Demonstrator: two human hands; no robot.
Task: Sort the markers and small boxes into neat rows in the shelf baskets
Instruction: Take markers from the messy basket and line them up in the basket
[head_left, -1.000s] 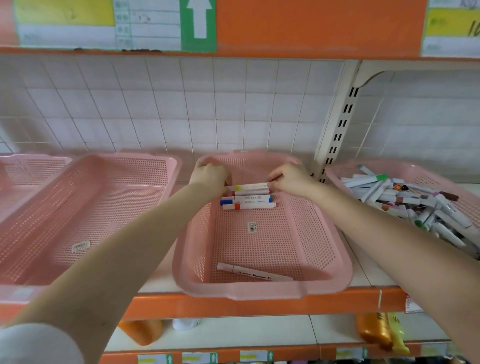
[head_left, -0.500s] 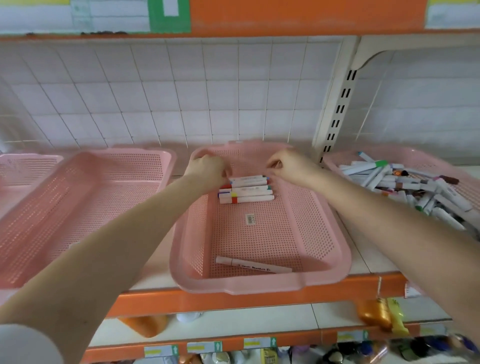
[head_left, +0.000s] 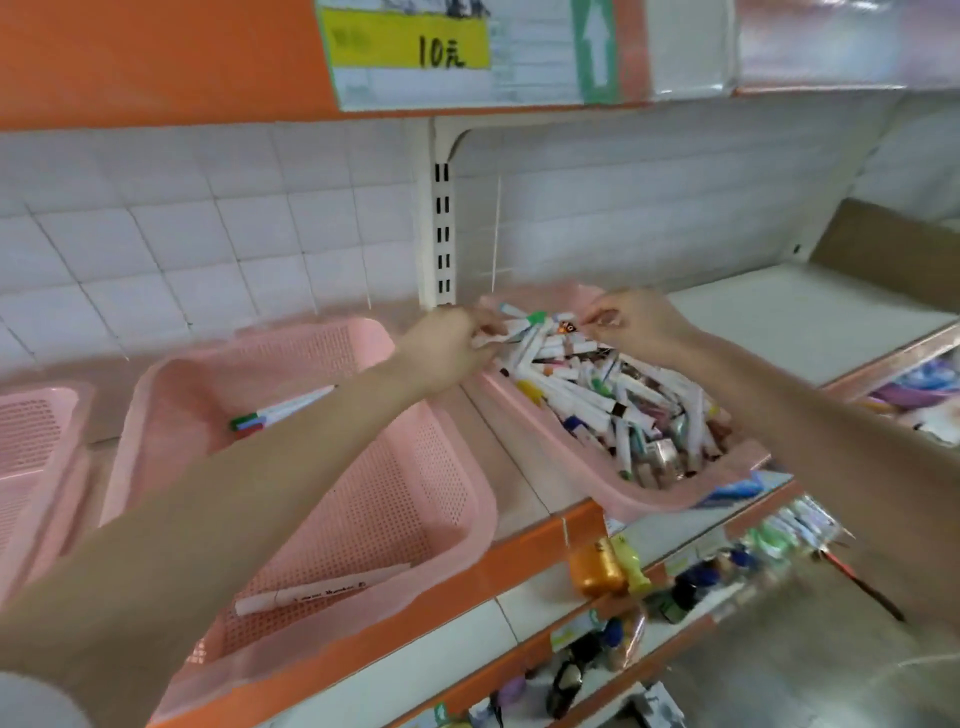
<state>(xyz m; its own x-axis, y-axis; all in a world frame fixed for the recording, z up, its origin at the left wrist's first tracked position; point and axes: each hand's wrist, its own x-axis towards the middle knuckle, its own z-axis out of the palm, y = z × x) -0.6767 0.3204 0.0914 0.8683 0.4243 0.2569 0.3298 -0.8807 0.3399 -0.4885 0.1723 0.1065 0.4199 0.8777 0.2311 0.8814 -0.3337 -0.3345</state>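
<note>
Left hand (head_left: 449, 345): grip curled narrow round the near ends of what appear to be one or two white markers (head_left: 587, 395) at the far end of the heap; right hand (head_left: 641, 325): thumb and forefinger drawn close together over the same end of the heap; blur prevents saying whether anything is held.

Handling, as a judgement: each marker is light, stiff and smooth-barrelled, likely to slide against its neighbours; best taken across the mid-barrel, or by several ends together once aligned; caps could pull off if used as the hold.

Location: the heap fills the right-hand basket (head_left: 649, 499) on the shelf (head_left: 519, 467).

Orientation: long axes lie in all directions, many slanting from far-left to near-right; no common cap end.

In the middle basket (head_left: 457, 499) a short row of markers (head_left: 280, 413) lies parallel, coloured caps to the left; a loose marker (head_left: 317, 595) lies crosswise near the front wall.
</note>
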